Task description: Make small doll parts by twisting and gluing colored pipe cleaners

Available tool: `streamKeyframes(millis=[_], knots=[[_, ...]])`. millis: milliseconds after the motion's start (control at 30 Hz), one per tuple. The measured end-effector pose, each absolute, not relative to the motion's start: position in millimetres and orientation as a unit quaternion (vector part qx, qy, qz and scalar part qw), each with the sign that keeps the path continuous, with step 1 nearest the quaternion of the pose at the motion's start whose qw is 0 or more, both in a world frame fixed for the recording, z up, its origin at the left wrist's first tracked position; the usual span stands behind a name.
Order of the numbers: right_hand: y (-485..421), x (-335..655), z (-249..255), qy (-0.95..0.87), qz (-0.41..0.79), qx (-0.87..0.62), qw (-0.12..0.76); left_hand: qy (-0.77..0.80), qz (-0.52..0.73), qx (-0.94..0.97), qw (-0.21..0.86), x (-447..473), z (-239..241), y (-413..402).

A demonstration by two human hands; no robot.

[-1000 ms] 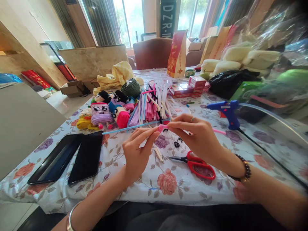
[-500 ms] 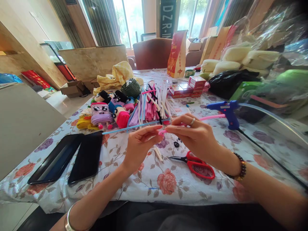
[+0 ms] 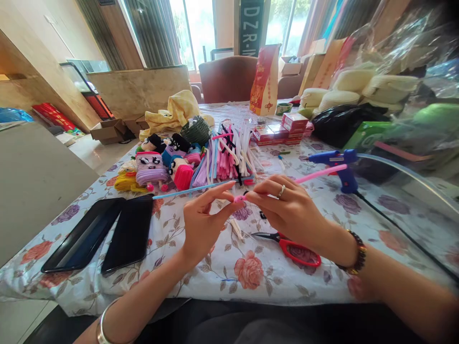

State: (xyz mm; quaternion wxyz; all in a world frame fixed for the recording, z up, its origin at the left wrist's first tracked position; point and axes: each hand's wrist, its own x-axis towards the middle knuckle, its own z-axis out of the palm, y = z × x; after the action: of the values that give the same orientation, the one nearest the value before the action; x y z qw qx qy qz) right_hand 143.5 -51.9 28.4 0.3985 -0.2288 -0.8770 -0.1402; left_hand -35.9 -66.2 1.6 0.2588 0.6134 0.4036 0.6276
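Note:
Between my two hands is a pink pipe cleaner point(image 3: 322, 173), its near end curled into a small coil. My left hand point(image 3: 204, 222) pinches that coil between thumb and fingers. With its fingers closed around the pipe cleaner beside the coil, my right hand point(image 3: 290, 203) lets the long straight end stick out to the right. Behind my hands a light blue pipe cleaner point(image 3: 179, 192) lies across the table. Red-handled scissors point(image 3: 297, 251) rest partly under my right hand. A bundle of coloured pipe cleaners point(image 3: 225, 157) stands just beyond.
Two black phones point(image 3: 127, 234) lie at the left. Small pipe-cleaner figures point(image 3: 150, 169) cluster behind them, near a green basket point(image 3: 195, 130). A blue glue gun point(image 3: 346, 167) with its cord is at the right. Small red boxes point(image 3: 294, 122) and a paper bag point(image 3: 264, 81) stand farther back.
Both hands have shifted slightly left with the coil. The pipe cleaner's free end has tilted upward, and my left fingers have opened a little wider around the coil.

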Motion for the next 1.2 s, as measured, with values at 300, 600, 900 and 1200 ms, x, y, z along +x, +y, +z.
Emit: streamKeyframes(millis=[300,600,900,1200], knots=[[-52.8,141.3,25.0,-0.870,-0.128,-0.243,0.409,0.407,0.632,0.637,0.174,-34.6,-1.0,-65.9],[-51.1,144.8,29.4,-0.865,-0.160,-0.248,0.405,0.389,0.599,0.593,0.372,-34.9,6.8,-61.5],[-53.8,142.3,26.9,-0.867,-0.199,-0.230,0.395,0.366,0.630,0.568,0.382,-34.4,10.4,-62.0],[-59.0,138.5,27.3,-0.871,-0.214,-0.241,0.371,0.391,0.650,0.576,0.304,-31.0,7.6,-62.6]])
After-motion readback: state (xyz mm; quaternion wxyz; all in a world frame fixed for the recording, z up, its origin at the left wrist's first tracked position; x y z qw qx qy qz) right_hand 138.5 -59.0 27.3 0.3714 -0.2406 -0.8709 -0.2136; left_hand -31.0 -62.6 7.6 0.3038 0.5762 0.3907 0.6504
